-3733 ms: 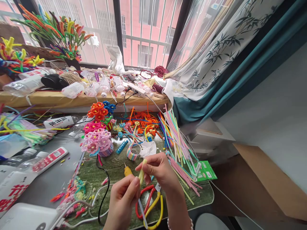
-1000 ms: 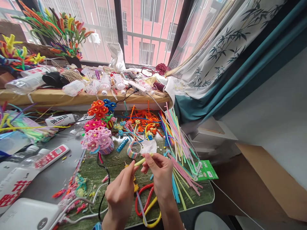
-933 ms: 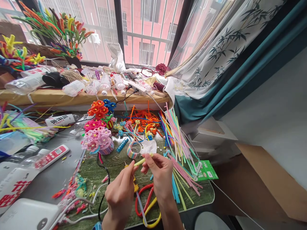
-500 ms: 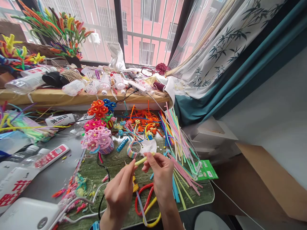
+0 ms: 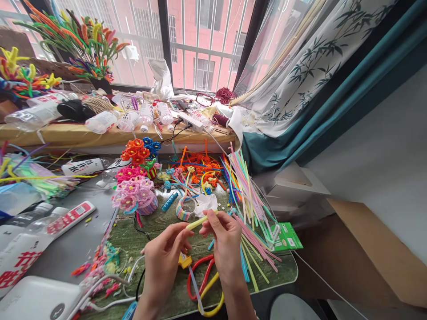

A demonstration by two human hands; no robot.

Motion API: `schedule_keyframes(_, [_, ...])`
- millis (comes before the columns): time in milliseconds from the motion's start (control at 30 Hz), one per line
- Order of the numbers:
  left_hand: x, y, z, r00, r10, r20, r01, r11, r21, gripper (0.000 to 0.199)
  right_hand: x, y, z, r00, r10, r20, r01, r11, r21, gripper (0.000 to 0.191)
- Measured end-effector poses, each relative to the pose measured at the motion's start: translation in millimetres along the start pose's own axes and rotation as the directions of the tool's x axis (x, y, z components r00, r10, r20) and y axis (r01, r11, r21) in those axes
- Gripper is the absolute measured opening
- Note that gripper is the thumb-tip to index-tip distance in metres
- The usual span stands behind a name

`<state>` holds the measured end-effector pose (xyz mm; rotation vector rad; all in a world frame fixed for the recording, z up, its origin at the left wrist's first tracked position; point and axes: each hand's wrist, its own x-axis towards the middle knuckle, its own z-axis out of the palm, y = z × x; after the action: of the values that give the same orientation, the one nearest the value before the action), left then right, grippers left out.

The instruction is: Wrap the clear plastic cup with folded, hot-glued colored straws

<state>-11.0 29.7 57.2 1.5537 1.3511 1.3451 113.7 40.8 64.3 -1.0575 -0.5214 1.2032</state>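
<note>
In front of me a short pale yellow pipe cleaner [image 5: 197, 222] spans the gap between my two hands. My right hand [image 5: 224, 242] pinches its right end between thumb and fingers. At its left end, my left hand [image 5: 163, 255] has thumb and fingers curled around the tip, which is partly hidden. Below the hands lie scissors with red and yellow loop handles [image 5: 200, 278], their blades hidden. A yellow tool [image 5: 185, 261] with a translucent stick rests beside them. Just beyond the fingers are white paper [image 5: 205, 204] and a pastel striped ring [image 5: 183, 210].
Pink pipe-cleaner flowers [image 5: 133, 195] stand left of a blue strip [image 5: 170, 201]. Loose pipe cleaners [image 5: 248, 191] and a green packet [image 5: 287, 235] lie to the right. Cables and a white power bank [image 5: 40, 298] are at lower left. Bottles [image 5: 102, 122] line the sill.
My left hand has shifted slightly left and down, its fingers now more curled at the pipe cleaner's end. My right hand stays nearly in place.
</note>
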Motion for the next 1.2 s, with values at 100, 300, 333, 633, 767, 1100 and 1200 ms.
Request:
schedule_keyframes(100, [3, 8, 0.6, 0.976, -0.202, 0.085, 0.215, 0.958, -0.19, 0.03, 1, 1, -2, 0.998, 0.034, 0.047, -0.034, 0.999, 0.006, 0.027])
schedule_keyframes(300, [7, 2, -5.3, 0.97, -0.241, 0.038, 0.243, 0.962, -0.126, 0.029, 10, -5, -18, 0.98, 0.07, 0.186, -0.046, 0.991, -0.127, 0.028])
schedule_keyframes(333, [8, 0, -6.8, 0.973, -0.231, 0.025, 0.233, 0.966, -0.114, 0.029, 12, -5, -21, 0.978, 0.072, 0.198, -0.041, 0.987, -0.153, 0.028])
schedule_keyframes(633, [13, 6, -11.8, 0.957, -0.265, 0.113, 0.288, 0.901, -0.324, 0.026, 20, -6, -31, 0.958, 0.138, 0.251, -0.102, 0.983, -0.152, 0.034])
schedule_keyframes(767, [14, 3, -15.0, 0.957, -0.255, 0.135, 0.287, 0.894, -0.344, 0.024, 23, -11, -33, 0.914, 0.203, 0.35, -0.137, 0.969, -0.203, 0.036])
schedule_keyframes(1100, [15, 3, -15.5, 0.941, -0.221, 0.256, 0.297, 0.904, -0.307, 0.022, 21, -15, -27, 0.725, 0.393, 0.566, -0.22, 0.91, -0.351, 0.035])
schedule_keyframes(1200, [14, 0, -17.9, 0.938, -0.21, 0.275, 0.292, 0.905, -0.309, 0.02, 21, -14, -27, 0.7, 0.394, 0.596, -0.217, 0.912, -0.348, 0.035])
